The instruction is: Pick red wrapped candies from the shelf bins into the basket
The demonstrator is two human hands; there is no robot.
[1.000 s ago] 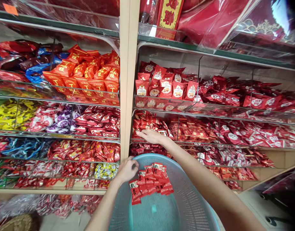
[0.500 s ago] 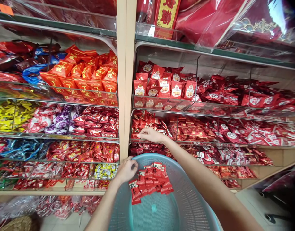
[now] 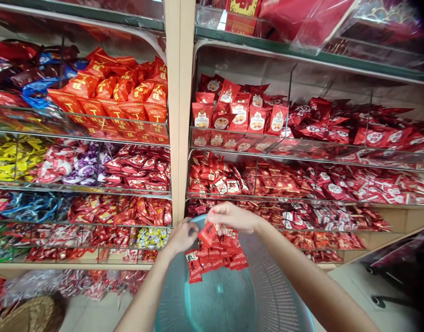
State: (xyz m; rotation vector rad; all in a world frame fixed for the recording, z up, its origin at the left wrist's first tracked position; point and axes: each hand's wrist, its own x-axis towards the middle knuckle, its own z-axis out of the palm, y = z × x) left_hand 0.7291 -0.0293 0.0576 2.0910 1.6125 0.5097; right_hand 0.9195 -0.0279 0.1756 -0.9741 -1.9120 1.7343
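"Where was the small red plastic packet (image 3: pixel 206 234)?"

"Pinched in your right hand (image 3: pixel 234 217), above the round turquoise plastic basket (image 3: pixel 276 281); your left hand (image 3: pixel 182 236) clasped its rim (image 3: pixel 198 219)."

"Which step was that?"

"Loading, it seemed; the next move called for easing that pinch over the basket."
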